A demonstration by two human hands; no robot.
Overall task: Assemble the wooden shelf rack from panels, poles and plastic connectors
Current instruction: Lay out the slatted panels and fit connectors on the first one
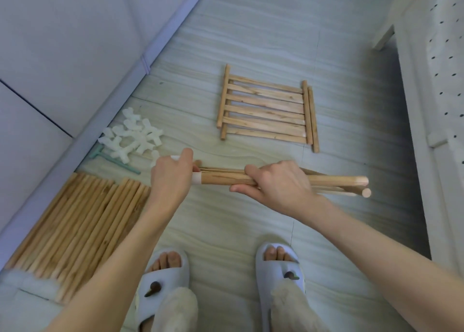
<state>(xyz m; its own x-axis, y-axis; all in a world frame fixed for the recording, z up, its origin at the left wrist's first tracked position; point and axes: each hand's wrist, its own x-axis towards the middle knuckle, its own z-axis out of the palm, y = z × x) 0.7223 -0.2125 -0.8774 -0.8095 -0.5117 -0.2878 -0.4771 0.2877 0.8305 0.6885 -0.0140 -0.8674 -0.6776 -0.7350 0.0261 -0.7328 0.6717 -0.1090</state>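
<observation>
Poles (326,181) clasped in right hand (278,188), connector (197,178) pinched by left hand (170,178)

Your pale wood-grain floor (251,43) is carrying a slatted panel (266,111) at its middle, white plastic connectors (130,138) and a green tool (113,159) lying left by the wall, and loose poles (75,221) lying beside your slippers (160,281).

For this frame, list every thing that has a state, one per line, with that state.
Left hand: grips white connector on the panel's pole end.
Right hand: grips held panel.
Held panel: off the floor, edge-on.
Slatted panels: flat, stacked.
Loose poles: lying side by side.
Connector pile: heaped, unused.
</observation>
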